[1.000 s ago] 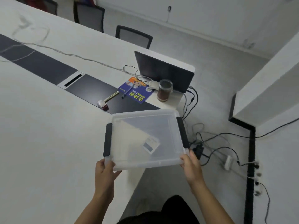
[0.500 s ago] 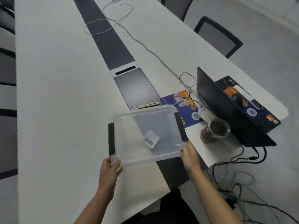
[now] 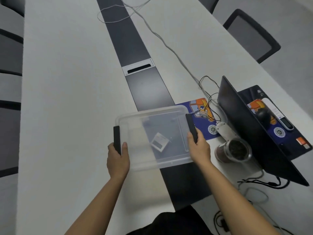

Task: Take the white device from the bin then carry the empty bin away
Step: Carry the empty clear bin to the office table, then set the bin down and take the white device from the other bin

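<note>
Over a long white table (image 3: 67, 99) with a dark strip down its middle, a person holds a clear plastic bin (image 3: 153, 162) with both bare hands. The left hand (image 3: 117, 159) is closed around the black handle on the bin's left side, and the right hand (image 3: 199, 147) is closed around the black handle on its right side. A small white device (image 3: 159, 142) with a dark panel lies tilted inside the bin, near its centre. Just right of the bin stand a jar (image 3: 234, 150) with dark contents, a blue printed mat (image 3: 202, 119) and an open laptop (image 3: 245, 126).
</note>
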### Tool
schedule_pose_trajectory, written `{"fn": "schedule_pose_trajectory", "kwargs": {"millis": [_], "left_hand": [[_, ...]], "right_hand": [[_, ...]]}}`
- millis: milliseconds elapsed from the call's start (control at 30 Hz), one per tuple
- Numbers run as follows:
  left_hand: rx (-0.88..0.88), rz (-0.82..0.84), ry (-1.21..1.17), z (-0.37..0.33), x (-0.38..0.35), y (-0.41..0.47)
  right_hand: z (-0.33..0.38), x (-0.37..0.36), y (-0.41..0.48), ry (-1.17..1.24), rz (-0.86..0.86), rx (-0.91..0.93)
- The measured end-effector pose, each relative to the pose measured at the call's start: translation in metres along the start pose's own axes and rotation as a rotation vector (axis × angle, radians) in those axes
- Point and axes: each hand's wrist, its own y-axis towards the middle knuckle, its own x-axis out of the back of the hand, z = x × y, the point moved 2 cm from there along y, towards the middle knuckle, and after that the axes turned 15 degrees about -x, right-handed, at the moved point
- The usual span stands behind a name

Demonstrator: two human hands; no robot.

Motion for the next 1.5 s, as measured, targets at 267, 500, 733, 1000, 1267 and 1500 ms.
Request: {"fn": "schedule_pose_trajectory", "kwargs": {"millis": [267, 500, 733, 1000, 1267, 1500], "left_hand": [[-0.071, -0.129, -0.021, 0.007, -0.005, 0.004], [-0.027, -0.192, -0.013, 0.005, -0.006, 0.004], [-0.055, -0.209, 0.058, 0.007, -0.006, 0.009], [-0.11, -0.195, 0.172, 0.008, -0.009, 0.01], [-0.107, -0.145, 0.182, 0.009, -0.003, 0.01], [-0.116, -0.255, -0.017, -0.017, 0.031, -0.026]], "right_hand": [[-0.003, -0.011, -0.005, -0.022, -0.238, 0.051], [0.0, -0.013, -0.004, -0.059, -0.25, 0.052], [0.005, -0.013, -0.006, -0.055, -0.273, 0.086], [0.003, -0.014, -0.009, 0.027, -0.383, 0.019], [0.009, -0.003, -0.005, -0.114, -0.197, 0.128], [0.015, 0.011, -0.042, -0.036, -0.214, 0.223]]}}
